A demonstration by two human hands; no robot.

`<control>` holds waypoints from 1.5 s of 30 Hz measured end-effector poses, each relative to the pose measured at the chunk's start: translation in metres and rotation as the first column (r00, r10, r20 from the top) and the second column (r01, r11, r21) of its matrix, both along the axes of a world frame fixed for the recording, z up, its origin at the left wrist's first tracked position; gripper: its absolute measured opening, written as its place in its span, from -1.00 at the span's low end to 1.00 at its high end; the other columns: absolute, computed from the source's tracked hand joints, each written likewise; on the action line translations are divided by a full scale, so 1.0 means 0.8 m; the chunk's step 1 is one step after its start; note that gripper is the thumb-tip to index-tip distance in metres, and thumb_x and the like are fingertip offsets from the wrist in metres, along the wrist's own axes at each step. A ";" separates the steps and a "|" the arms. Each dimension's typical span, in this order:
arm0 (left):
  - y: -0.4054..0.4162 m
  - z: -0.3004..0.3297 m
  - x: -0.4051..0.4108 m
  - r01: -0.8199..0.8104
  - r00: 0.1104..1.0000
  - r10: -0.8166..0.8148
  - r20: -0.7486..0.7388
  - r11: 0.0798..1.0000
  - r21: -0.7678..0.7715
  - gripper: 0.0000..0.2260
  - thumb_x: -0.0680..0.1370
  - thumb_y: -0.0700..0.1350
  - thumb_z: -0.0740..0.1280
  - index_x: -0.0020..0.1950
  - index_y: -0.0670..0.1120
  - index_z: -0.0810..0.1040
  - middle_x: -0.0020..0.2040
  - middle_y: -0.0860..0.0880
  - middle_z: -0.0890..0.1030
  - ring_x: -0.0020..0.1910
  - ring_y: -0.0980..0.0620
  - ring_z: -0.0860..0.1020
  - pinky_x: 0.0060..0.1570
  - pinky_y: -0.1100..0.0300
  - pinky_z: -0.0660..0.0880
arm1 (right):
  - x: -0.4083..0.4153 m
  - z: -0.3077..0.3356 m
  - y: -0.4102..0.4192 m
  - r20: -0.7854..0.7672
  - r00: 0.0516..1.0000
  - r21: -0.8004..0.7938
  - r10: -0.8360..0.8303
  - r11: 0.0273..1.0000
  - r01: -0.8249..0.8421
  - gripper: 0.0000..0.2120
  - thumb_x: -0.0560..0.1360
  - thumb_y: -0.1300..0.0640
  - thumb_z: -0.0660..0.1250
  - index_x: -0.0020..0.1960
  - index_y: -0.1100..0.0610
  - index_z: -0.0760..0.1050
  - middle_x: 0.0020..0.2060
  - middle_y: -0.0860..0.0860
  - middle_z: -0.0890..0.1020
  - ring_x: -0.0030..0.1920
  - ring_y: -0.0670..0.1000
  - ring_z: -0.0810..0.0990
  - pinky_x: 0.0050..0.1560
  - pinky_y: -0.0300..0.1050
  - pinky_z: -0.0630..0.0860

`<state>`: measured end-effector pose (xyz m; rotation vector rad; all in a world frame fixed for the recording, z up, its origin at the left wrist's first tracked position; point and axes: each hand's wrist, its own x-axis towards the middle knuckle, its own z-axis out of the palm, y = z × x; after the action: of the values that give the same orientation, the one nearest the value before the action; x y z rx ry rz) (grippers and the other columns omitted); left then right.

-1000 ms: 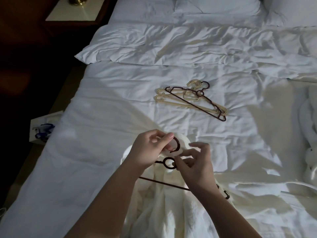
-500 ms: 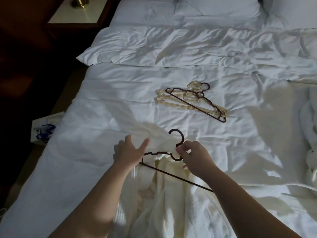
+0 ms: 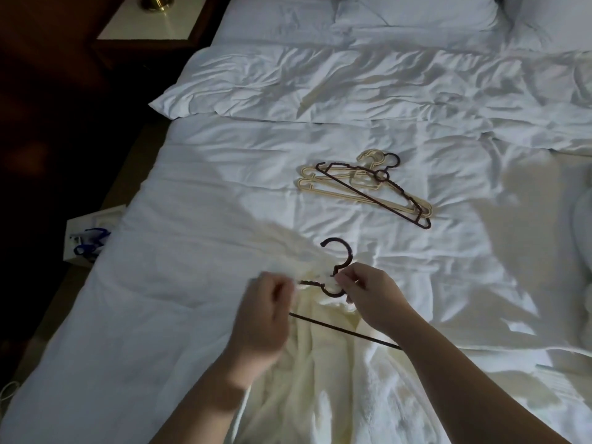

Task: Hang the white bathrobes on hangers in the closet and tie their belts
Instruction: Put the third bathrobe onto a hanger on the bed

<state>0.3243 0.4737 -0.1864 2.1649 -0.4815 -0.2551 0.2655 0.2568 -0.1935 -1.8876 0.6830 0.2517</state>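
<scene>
1. Down at the near edge of the bed (image 3: 198,174), a cream-white bathrobe (image 3: 326,389) lies spread on the white sheet, with a dark hanger (image 3: 339,261) set into its collar end.
2. Only part of that hanger shows: its hook curves up clear of the cloth, the ring below the hook sits at the collar, and its straight bottom bar runs slantwise across the robe toward the right forearm.
3. The right hand (image 3: 374,299) is at the neck of the dark hanger, its fingers curled and pinching just below the hook.
4. The left hand (image 3: 266,318) is blurred; its fingers are curled into a loose fist at the robe's collar, left of the hanger's ring, and appear to grip the cloth there.
5. Farther up the bed from the robe, well apart from both hands, lies a small pile of spare hangers (image 3: 368,187): pale beige ones with one dark one on top.
6. Beyond that pile, a rumpled duvet (image 3: 352,81) is folded back across the bed, with pillows (image 3: 413,11) behind it.
7. Left of the bed, a nightstand (image 3: 147,24) carries a brass lamp base (image 3: 157,1).
8. On the floor beside the bed's left edge sits a white box (image 3: 86,238) with something blue in it.
</scene>
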 end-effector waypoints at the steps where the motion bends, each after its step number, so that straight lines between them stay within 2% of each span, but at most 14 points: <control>1: -0.004 0.004 -0.018 0.185 0.980 -0.182 -0.085 0.982 0.034 -0.89 0.65 -0.09 0.27 -0.05 -0.02 0.56 -0.15 0.12 0.53 -0.12 0.20 0.48 -0.07 0.28 0.39 | 0.002 0.001 -0.004 0.010 1.000 0.006 -0.013 1.000 0.013 -0.84 0.62 -0.01 0.34 -0.12 -0.03 0.61 -0.32 -0.04 0.64 -0.37 -0.20 0.54 -0.35 -0.39 0.39; 4: 0.002 0.004 -0.047 0.539 0.843 -0.529 -0.101 0.829 0.151 -0.89 0.64 -0.02 0.34 -0.05 0.01 0.59 -0.10 0.17 0.53 -0.03 0.25 0.43 0.08 0.19 0.44 | 0.001 0.005 -0.015 -0.003 1.000 0.006 0.001 1.000 -0.001 -0.81 0.61 -0.01 0.34 -0.15 0.00 0.62 -0.34 0.00 0.65 -0.38 -0.20 0.51 -0.33 -0.34 0.38; 8: 0.007 0.005 -0.004 0.062 0.943 -0.106 0.317 0.987 0.146 -0.66 0.55 0.10 0.45 0.27 0.00 0.60 0.16 0.09 0.61 0.16 0.01 0.52 0.23 0.06 0.41 | -0.007 0.011 -0.027 0.035 0.999 0.065 -0.027 0.998 0.024 -0.80 0.62 0.00 0.36 -0.15 0.02 0.63 -0.35 0.00 0.65 -0.38 -0.18 0.52 -0.34 -0.37 0.36; 10: 0.001 -0.001 0.026 0.047 0.989 -0.103 0.109 0.905 0.422 -0.42 0.53 0.30 0.39 0.46 0.03 0.45 0.31 0.07 0.56 0.33 -0.01 0.47 0.36 0.05 0.32 | -0.010 0.015 -0.031 0.039 0.998 0.076 -0.039 0.996 0.036 -0.79 0.62 0.00 0.36 -0.15 0.03 0.64 -0.37 -0.01 0.63 -0.42 -0.19 0.47 -0.38 -0.35 0.32; 12: -0.002 -0.011 0.045 0.293 0.956 -0.229 -0.184 0.786 0.544 -0.48 0.52 0.44 0.26 0.30 0.11 0.51 0.11 0.09 0.66 0.15 0.06 0.59 0.24 0.07 0.48 | -0.012 0.020 -0.032 0.028 1.000 0.099 -0.010 0.995 0.007 -0.80 0.61 0.00 0.38 -0.14 0.04 0.65 -0.37 -0.03 0.64 -0.43 -0.18 0.47 -0.34 -0.28 0.37; 15: -0.002 0.002 0.061 0.376 0.923 -0.317 -0.217 0.862 0.340 -0.80 0.57 0.23 0.37 -0.05 0.13 0.52 -0.20 0.17 0.60 -0.19 0.22 0.56 -0.13 0.13 0.51 | -0.015 0.029 -0.055 0.022 1.000 0.118 -0.005 0.993 0.002 -0.88 0.57 -0.01 0.43 -0.05 -0.01 0.72 -0.20 -0.14 0.74 -0.20 -0.19 0.66 -0.06 -0.23 0.55; 21: 0.011 0.075 0.070 0.229 0.973 -0.227 -0.036 0.969 0.096 -0.89 0.57 -0.01 0.50 -0.05 0.11 0.58 -0.21 0.06 0.60 -0.23 0.05 0.56 -0.20 0.20 0.44 | -0.050 0.018 -0.150 -0.003 0.951 0.239 -0.309 0.923 0.300 -0.56 0.57 0.15 0.43 0.41 -0.09 0.51 0.32 -0.01 0.60 0.27 -0.02 0.56 0.21 0.00 0.41; 25: 0.019 0.117 0.088 0.299 0.948 -0.314 0.058 0.936 0.188 -0.90 0.56 0.01 0.50 -0.07 0.14 0.60 -0.17 0.09 0.59 -0.18 0.07 0.57 -0.20 0.22 0.45 | -0.059 -0.006 -0.118 -0.128 0.990 0.440 -0.063 0.891 0.113 -0.60 0.50 -0.02 0.49 0.33 -0.18 0.58 0.21 -0.13 0.68 0.24 -0.13 0.63 0.40 0.00 0.36; 27: 0.025 0.127 0.100 0.277 0.950 -0.300 0.081 0.935 0.221 -0.89 0.55 0.03 0.50 -0.10 0.13 0.59 -0.19 0.07 0.58 -0.18 0.04 0.57 -0.21 0.22 0.44 | -0.061 -0.008 -0.109 -0.177 0.981 0.604 -0.074 0.779 0.168 -0.77 0.51 0.02 0.47 0.16 -0.11 0.65 -0.08 -0.19 0.71 -0.06 -0.10 0.68 0.11 -0.11 0.42; 29: 0.033 0.131 0.106 0.256 0.957 -0.279 0.076 0.940 0.226 -0.89 0.54 0.02 0.51 -0.11 0.11 0.59 -0.19 0.04 0.59 -0.17 0.03 0.57 -0.21 0.26 0.44 | -0.071 -0.006 -0.108 -0.236 0.972 0.667 -0.011 0.725 0.171 -0.95 0.51 0.01 0.47 -0.11 -0.05 0.63 -0.31 -0.14 0.48 -0.31 -0.03 0.40 -0.12 -0.12 0.30; 34: 0.049 0.138 0.105 0.317 0.932 -0.355 0.077 0.898 0.306 -0.89 0.54 0.12 0.48 -0.04 0.14 0.60 -0.18 0.10 0.60 -0.14 0.14 0.58 -0.16 0.22 0.49 | -0.084 0.015 -0.137 -0.259 0.951 -0.002 0.170 0.984 -0.177 -0.60 0.42 -0.12 0.56 -0.26 0.17 0.50 -0.37 -0.01 0.45 -0.30 -0.02 0.39 -0.24 -0.11 0.26; 39: 0.033 0.128 0.101 0.296 0.913 -0.388 0.126 0.843 0.450 -0.85 0.59 0.22 0.31 0.05 0.21 0.58 -0.23 0.12 0.49 -0.20 0.19 0.50 -0.19 0.08 0.43 | -0.061 0.103 -0.193 0.085 0.945 -0.403 -0.315 0.857 0.322 -0.83 0.54 0.10 0.41 -0.15 0.15 0.50 -0.28 0.11 0.60 -0.24 0.16 0.57 -0.36 -0.16 0.37; 42: 0.005 0.120 0.096 0.227 0.926 -0.329 0.183 0.876 0.426 -0.75 0.55 0.25 0.23 0.10 0.20 0.61 -0.23 0.08 0.45 -0.20 0.11 0.47 -0.20 0.12 0.40 | -0.049 0.182 -0.199 0.227 0.911 -0.481 -0.343 0.774 0.412 -0.89 0.58 0.15 0.34 0.02 0.20 0.49 -0.21 0.16 0.57 -0.18 0.21 0.53 -0.27 -0.06 0.36; 45: -0.033 0.127 0.086 0.116 0.964 -0.179 0.198 0.949 0.294 -0.94 0.63 0.06 0.34 0.02 0.13 0.60 -0.25 0.01 0.45 -0.22 0.02 0.47 -0.21 0.20 0.36 | -0.061 0.235 -0.147 0.295 0.908 -0.547 -0.297 0.727 0.415 -0.93 0.58 0.12 0.27 -0.03 0.11 0.42 -0.29 0.04 0.53 -0.25 0.16 0.46 -0.24 -0.01 0.33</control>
<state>0.3930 0.4469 -0.0850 2.4518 -0.7789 -0.1712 0.2170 0.1396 -0.0051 -2.2781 1.0697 -0.4515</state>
